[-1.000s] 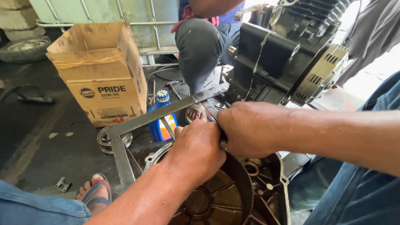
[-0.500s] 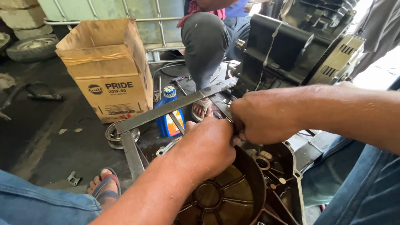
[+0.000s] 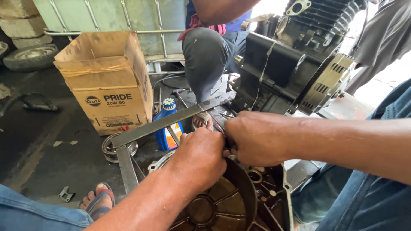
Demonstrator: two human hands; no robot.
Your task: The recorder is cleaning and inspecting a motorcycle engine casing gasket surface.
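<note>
Dark round metal engine cover: greasy, ribbed inside, hub at centre, lying open-side up, low in frame, directly under both hands. Upper rim hidden by left hand. Small part pinched between left hand and right hand at cover's upper edge: hidden, cannot tell what. Brownish ring-shaped bearing seats just right of cover, in same casing.
</note>
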